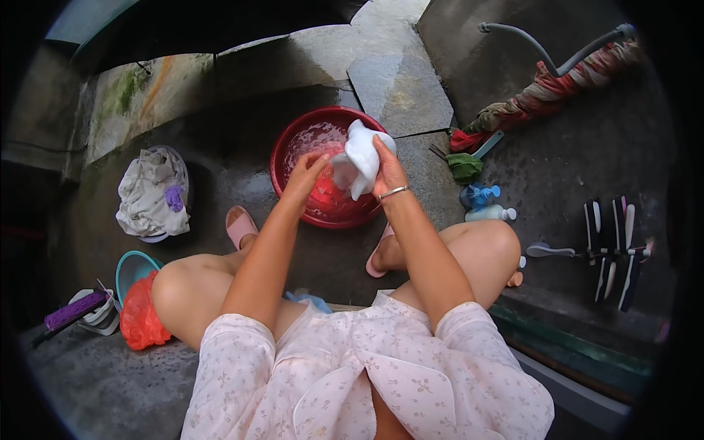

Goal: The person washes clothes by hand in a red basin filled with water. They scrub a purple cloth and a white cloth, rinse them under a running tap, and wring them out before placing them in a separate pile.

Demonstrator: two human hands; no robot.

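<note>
A round red basin [279, 187] holding water stands on the wet floor in front of me, between my feet. My right hand [389, 168], with a silver bangle at its wrist, grips a bunched white cloth [363, 154] over the right half of the basin. Over the basin's left part is my left hand [309, 173], its thumb and fingers near the cloth's left edge; it seems to hold nothing. The thin lower-left fold of the cloth hangs above the water.
Left: an oval tub of pale laundry [154, 192], a teal basin [129, 264], an orange-red plastic bag [144, 311] and a purple brush [74, 311]. Right: pump bottles [481, 197], a green cloth [465, 166], a white-handled brush [547, 251] and a rack of slippers [605, 251].
</note>
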